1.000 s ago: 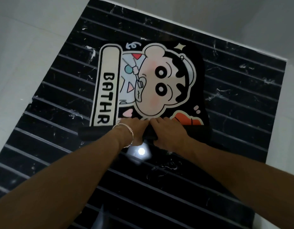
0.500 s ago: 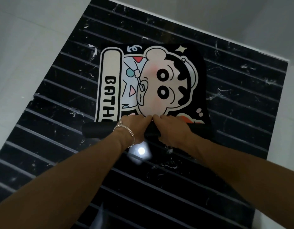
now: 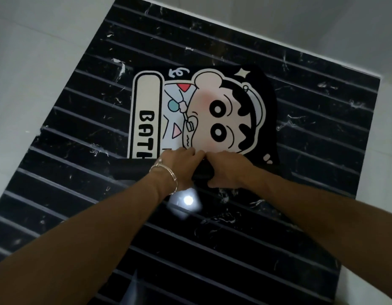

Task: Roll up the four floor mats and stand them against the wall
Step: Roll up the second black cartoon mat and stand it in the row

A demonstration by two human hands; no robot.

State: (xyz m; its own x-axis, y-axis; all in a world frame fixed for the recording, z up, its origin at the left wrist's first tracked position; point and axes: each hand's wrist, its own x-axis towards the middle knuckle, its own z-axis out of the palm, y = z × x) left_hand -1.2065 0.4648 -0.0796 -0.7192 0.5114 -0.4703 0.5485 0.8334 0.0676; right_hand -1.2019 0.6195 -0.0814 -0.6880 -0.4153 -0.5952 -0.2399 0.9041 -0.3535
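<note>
A black floor mat (image 3: 212, 111) with a cartoon child's face and a cream strip reading "BATH" lies flat on the dark floor. Its near end is wound into a black roll (image 3: 133, 170) that spans the mat's width. My left hand (image 3: 179, 164), with thin bracelets at the wrist, and my right hand (image 3: 226, 168) sit side by side on the middle of the roll. The fingers of both curl over its far side, and my right thumb hooks under its near side. The rolled part hides the lower print. No other mats are in view.
The mat lies on a black marble floor panel (image 3: 322, 133) with raised stripes. Pale grey tiles (image 3: 36, 62) border it on the left, far side and right. A bright lamp reflection (image 3: 187, 201) glares on the floor just behind my wrists.
The roll has advanced away from me over the print: "BATHR" showed a second ago, now only "BATH". The orange patch at lower right is now covered. Both hands moved forward with it.
</note>
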